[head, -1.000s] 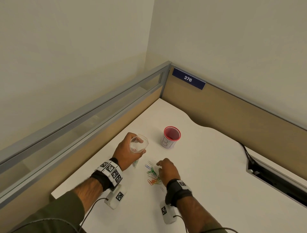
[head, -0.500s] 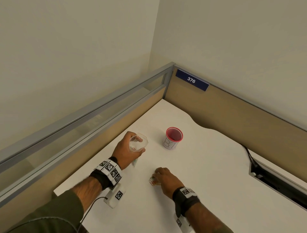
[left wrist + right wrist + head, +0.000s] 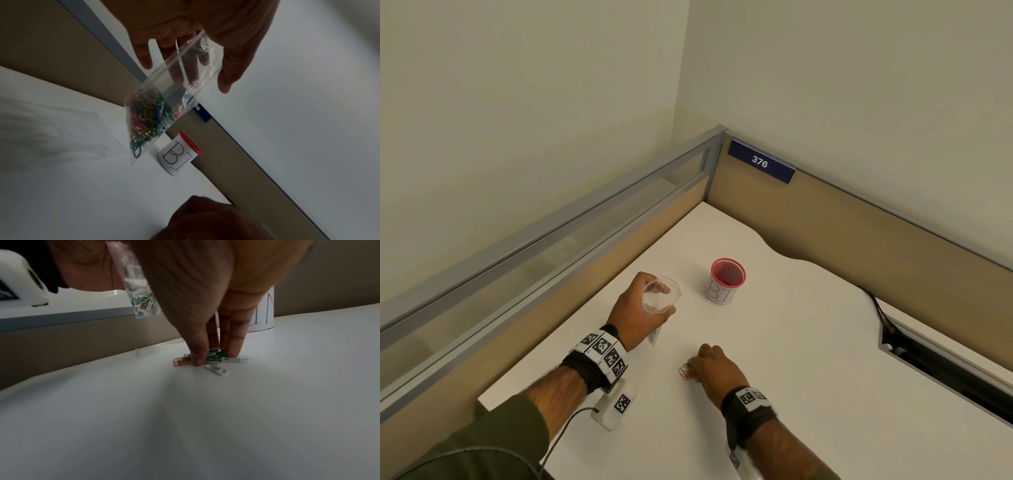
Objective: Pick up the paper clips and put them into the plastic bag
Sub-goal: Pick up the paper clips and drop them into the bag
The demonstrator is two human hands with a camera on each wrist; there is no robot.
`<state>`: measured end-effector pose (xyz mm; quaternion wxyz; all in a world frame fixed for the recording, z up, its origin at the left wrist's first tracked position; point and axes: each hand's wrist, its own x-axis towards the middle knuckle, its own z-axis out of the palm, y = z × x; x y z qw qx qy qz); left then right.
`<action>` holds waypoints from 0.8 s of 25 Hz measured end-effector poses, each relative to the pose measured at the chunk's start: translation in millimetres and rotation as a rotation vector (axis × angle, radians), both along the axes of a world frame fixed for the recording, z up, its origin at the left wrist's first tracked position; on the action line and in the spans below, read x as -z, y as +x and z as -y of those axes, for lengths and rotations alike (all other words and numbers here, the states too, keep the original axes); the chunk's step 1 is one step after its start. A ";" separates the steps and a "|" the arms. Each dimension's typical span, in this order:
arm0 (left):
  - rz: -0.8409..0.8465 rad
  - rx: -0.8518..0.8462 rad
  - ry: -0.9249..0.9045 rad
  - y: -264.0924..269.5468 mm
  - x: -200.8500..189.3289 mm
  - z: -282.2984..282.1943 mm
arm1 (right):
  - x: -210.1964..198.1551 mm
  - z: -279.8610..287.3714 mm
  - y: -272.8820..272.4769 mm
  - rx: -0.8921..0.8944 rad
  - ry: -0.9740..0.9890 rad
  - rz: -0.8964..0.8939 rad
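On the worktop (image 3: 808, 342) the only standing obstacle is the red-rimmed cup (image 3: 724, 281), at twelve o'clock from the right hand (image 3: 717, 370) and at about three o'clock from the left hand (image 3: 640, 310). Bare surface lies between the two hands and between each hand and the cup. The left hand's grip holds the plastic bag (image 3: 661, 295) off the surface, its mouth upward. Partition walls (image 3: 859, 240) close the worktop at nine and twelve o'clock. At three o'clock a cable (image 3: 876, 308) runs into a dark slot (image 3: 945, 373); white surface spreads between it and the right hand.
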<state>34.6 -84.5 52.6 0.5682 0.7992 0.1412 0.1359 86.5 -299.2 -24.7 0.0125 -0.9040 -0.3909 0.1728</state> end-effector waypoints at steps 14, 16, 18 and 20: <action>0.013 0.023 0.011 5.6 0.1 4.5 | -16.8 19.2 37.4 0.595 0.296 -0.133; 0.010 0.039 0.016 7.5 0.3 7.3 | -40.8 23.2 37.5 0.692 0.481 -0.209; -0.001 0.056 0.022 10.0 1.0 12.0 | -74.3 20.5 34.9 0.726 0.693 -0.266; -0.012 0.068 0.024 13.1 2.2 17.4 | -111.6 8.7 30.6 0.698 0.854 -0.306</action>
